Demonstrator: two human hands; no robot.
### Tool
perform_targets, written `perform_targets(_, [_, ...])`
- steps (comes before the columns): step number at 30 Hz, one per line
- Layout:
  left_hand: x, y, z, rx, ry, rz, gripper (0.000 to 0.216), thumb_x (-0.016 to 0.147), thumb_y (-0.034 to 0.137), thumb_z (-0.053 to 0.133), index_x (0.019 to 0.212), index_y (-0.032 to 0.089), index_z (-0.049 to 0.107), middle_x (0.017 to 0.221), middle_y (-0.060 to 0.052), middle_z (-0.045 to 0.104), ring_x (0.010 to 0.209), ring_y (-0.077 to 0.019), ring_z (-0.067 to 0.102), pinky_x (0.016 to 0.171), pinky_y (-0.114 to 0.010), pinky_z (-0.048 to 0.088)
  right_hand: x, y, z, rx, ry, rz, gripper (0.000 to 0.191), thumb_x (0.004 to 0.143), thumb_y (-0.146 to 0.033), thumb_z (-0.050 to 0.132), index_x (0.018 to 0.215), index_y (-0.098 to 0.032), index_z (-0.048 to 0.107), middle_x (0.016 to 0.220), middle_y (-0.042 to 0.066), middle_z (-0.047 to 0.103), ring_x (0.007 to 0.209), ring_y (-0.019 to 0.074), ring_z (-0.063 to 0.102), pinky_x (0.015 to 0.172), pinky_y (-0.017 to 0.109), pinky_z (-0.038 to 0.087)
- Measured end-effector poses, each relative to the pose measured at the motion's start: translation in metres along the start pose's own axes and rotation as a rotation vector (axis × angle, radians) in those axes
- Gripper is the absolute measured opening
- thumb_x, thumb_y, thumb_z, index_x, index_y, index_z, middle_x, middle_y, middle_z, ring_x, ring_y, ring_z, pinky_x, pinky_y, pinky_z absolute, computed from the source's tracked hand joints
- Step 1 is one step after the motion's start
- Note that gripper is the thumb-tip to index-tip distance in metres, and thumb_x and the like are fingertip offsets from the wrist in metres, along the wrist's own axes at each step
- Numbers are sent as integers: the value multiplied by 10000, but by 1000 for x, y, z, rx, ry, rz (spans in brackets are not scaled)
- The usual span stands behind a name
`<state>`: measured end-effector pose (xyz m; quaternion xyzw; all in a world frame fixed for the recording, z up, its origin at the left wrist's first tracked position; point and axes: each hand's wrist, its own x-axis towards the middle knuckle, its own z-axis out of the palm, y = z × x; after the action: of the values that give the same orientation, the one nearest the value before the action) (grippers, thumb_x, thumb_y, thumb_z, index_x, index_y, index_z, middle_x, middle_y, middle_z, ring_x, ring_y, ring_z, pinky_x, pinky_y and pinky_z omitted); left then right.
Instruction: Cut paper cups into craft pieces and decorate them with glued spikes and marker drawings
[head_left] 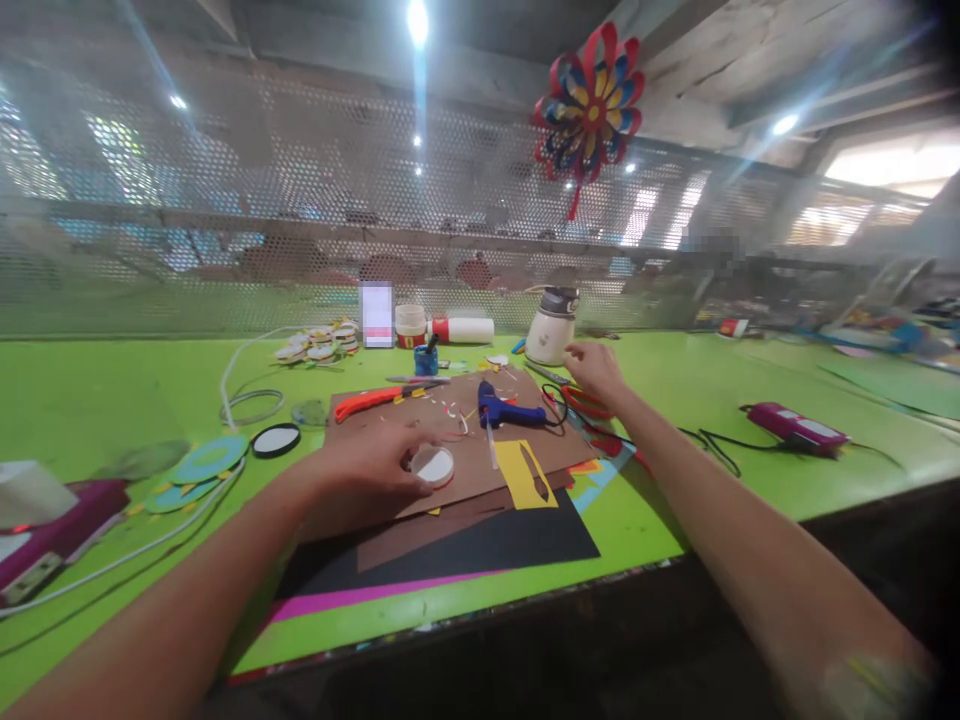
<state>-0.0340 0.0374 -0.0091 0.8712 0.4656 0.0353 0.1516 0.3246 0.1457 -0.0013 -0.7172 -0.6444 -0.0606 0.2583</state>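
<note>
My left hand (386, 465) is closed at the edge of a small round white disc with a pale rim (435, 467), low over the brown board (367, 430). My right hand (598, 370) reaches forward beside a cream bottle with a dark lid (551, 332). Its fingers are curled together at the tips; whatever they hold, if anything, is too small to make out. Scissors with red-orange handles (587, 402) lie below its wrist. On the board lie a blue glue gun (510, 410), an orange cutter knife (375, 402) and a cut yellow sheet (529, 475).
Black paper (525, 540) sticks out under the board. At left are a black-rimmed white disc (276, 440), blue paper rings (210, 460) and a purple power strip (67, 540) with a white cable. A phone (377, 314) stands behind; another purple strip (799, 428) lies right.
</note>
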Motion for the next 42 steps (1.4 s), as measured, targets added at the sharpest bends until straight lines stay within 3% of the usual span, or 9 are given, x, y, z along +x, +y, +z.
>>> perform_targets(11, [-11,24,1,-52,153,-135,379,650,472,751,954,268,654,1015,-29,684,932,-260,616,708,-333,431,-66,-50,-19,393,344,-441,180,991,-240,531,1021,-137,676,1010,113,714,925,218,671,877,427,546])
perform_targets(18, [-11,24,7,-37,164,-162,411,637,480,771,950,249,641,974,-28,671,893,-261,599,693,-341,410,-125,-97,-13,483,20,-904,167,916,-210,625,1065,-192,700,996,60,742,952,210,676,895,380,552])
perform_targets(22, [-9,18,0,-156,130,-138,488,626,497,784,1021,253,633,975,-17,688,845,-236,625,646,-310,444,-125,-95,-8,448,-76,-976,246,903,-179,653,1144,-162,694,1041,102,726,971,234,651,842,368,559])
perform_targets(24, [-6,10,-10,-167,197,-103,478,648,534,754,1005,241,633,855,-10,689,754,-222,630,623,-308,460,-121,-91,-9,453,-103,-960,170,936,-180,606,1059,-127,710,961,121,723,912,245,640,802,382,542])
perform_targets(28, [-8,-6,-31,-165,296,-202,383,833,550,520,982,207,601,955,-81,677,874,-248,614,765,-355,469,-120,-89,-18,442,-239,-996,184,955,-235,594,886,-116,716,785,94,677,761,216,605,701,338,491])
perform_targets(30, [-14,-7,-38,-162,227,-194,330,796,508,591,896,196,636,894,-61,673,833,-231,602,730,-329,453,-127,-93,-28,408,-330,-1062,163,913,-280,666,887,-130,723,832,98,670,789,221,600,695,329,475])
perform_targets(34, [-25,3,-42,-134,2,-112,358,756,436,670,1023,198,693,974,-19,702,860,-200,629,730,-284,444,-147,-103,-44,98,-410,-1229,308,878,-369,703,1089,-144,692,1094,154,671,971,281,594,793,388,484])
perform_targets(38, [-22,17,-37,23,-170,-118,379,691,498,730,950,223,703,930,-23,702,846,-220,639,679,-275,422,-159,-108,-42,-140,-427,-1234,258,932,-315,635,1054,-96,699,938,145,716,864,277,625,736,380,472])
perform_targets(42, [-27,27,-29,58,-182,-159,319,639,451,790,866,241,714,822,-4,684,779,-217,631,668,-283,411,-162,-106,-33,-193,-391,-1303,195,961,-186,555,929,-97,726,826,129,722,756,240,626,659,343,411])
